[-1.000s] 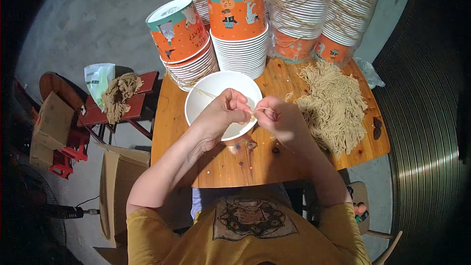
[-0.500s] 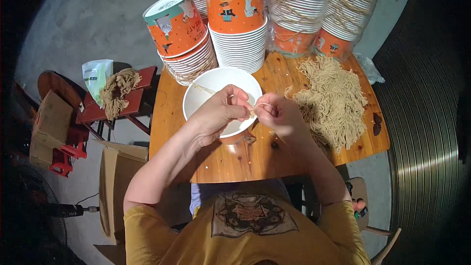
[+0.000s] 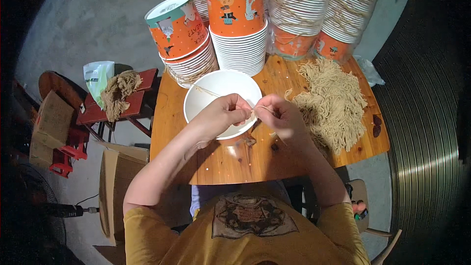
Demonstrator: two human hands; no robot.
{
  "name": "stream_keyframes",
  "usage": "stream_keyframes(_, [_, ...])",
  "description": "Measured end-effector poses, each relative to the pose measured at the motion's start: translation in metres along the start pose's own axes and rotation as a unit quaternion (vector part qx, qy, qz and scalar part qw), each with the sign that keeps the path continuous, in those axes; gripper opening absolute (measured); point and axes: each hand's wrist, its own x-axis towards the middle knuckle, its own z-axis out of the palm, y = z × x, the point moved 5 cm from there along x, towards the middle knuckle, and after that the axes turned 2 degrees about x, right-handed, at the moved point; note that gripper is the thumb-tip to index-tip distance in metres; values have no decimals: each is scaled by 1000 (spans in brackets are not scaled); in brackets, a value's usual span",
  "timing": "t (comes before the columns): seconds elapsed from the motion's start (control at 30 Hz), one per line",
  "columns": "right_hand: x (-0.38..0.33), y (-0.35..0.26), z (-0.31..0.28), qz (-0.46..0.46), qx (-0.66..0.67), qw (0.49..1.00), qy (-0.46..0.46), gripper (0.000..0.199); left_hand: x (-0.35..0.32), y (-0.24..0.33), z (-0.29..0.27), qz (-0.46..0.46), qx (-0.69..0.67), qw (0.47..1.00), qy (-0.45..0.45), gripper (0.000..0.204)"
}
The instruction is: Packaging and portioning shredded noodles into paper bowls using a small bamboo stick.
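Observation:
A white-lined paper bucket [image 3: 199, 99] stands mouth up near the middle of the wooden table. A thin tan cord [image 3: 205, 90] lies across its inside, coming from the left wall toward my hands. Over the bucket's right rim, my left hand [image 3: 218, 114] pinches the cord between thumb and fingers. My right hand [image 3: 280, 115] meets it there, closed on the same cord, with a strand looping over its fingers. The exact spot where the cord passes the bucket wall is hidden by my fingers.
A heap of tan cords [image 3: 336, 108] lies at the table's right. Behind the bucket stand upturned stacks of orange paper buckets [image 3: 235, 12], with bagged stacks [image 3: 299, 5] farther back. On the left, a red bench [image 3: 93, 111] holds more cords [image 3: 119, 93]; a cardboard box [image 3: 115, 181] stands below.
My fingertips have come closer together over the rim, and my right hand has tilted slightly. The view has shifted a little; the bucket stays in place.

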Motion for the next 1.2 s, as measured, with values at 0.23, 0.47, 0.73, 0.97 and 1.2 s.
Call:
stream_keyframes(0.23, [1, 3, 1, 36, 13, 999, -37, 8, 2, 11, -6, 69, 110, 991, 21, 7])
stream_keyframes(0.47, [4, 11, -1, 10, 31, 998, -51, 9, 9, -1, -1, -30, -137, 990, -28, 4])
stream_keyframes(0.73, [2, 10, -4, -14, 51, 997, -61, 10, 14, -6, 5, -31, -186, 982, -26, 3])
stream_keyframes(0.97, [14, -41, -9, -80, -48, 984, -152, 8, 18, 0, 6, 2, -139, 990, -2, 3])
stream_keyframes(1.2, [40, -46, -5, -68, -81, 976, -192, 10, 18, 5, 15, 12, -106, 994, -28, 12])
